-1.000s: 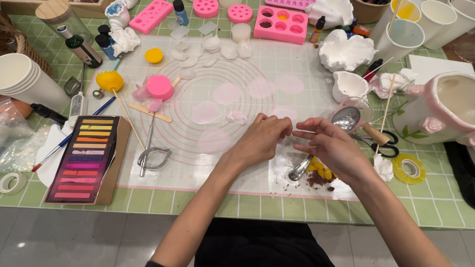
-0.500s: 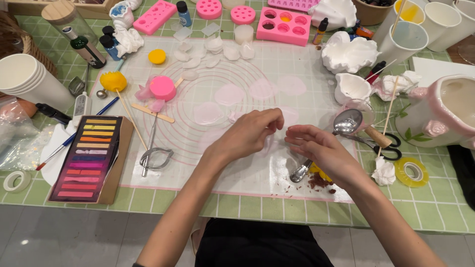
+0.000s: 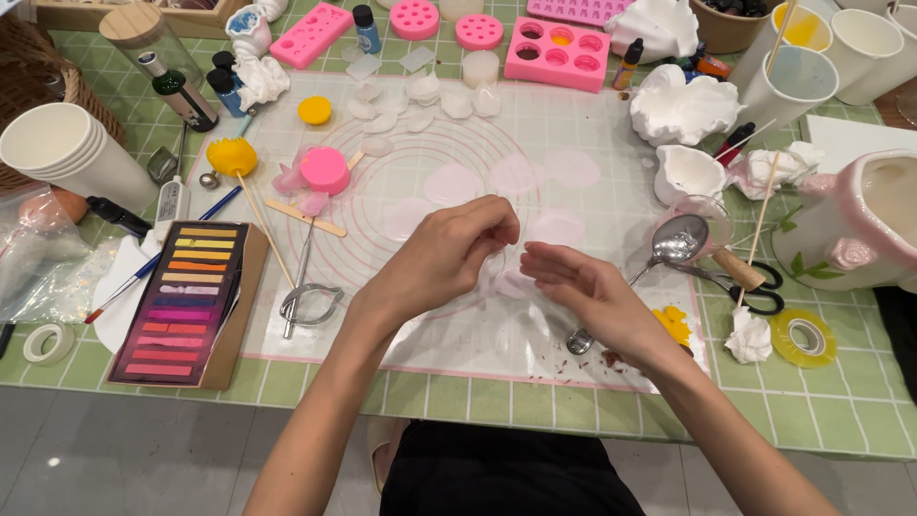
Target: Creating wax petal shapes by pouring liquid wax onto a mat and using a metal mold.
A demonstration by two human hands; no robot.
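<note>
My left hand (image 3: 444,256) hovers over the middle of the translucent silicone mat (image 3: 458,334), fingers curled and pinched on a small pale pink clay petal (image 3: 514,283). My right hand (image 3: 585,291) is beside it, fingers stretched out and apart, with the fingertips resting against the same petal. Several flat pale pink clay discs (image 3: 452,182) lie on the mat just beyond the hands. A metal spoon (image 3: 671,244) lies to the right of my right hand.
A pastel chalk palette (image 3: 186,301) and a metal cutter (image 3: 310,304) lie at the left. Stacked paper cups (image 3: 59,153), pink moulds (image 3: 559,50), a pink clay ball (image 3: 325,170), scissors (image 3: 757,285), a yellow tape roll (image 3: 802,336) and a white rose pitcher (image 3: 860,225) ring the mat.
Both hands have shifted left from the mat's lower right corner towards its middle. The right hand's fingers have straightened out.
</note>
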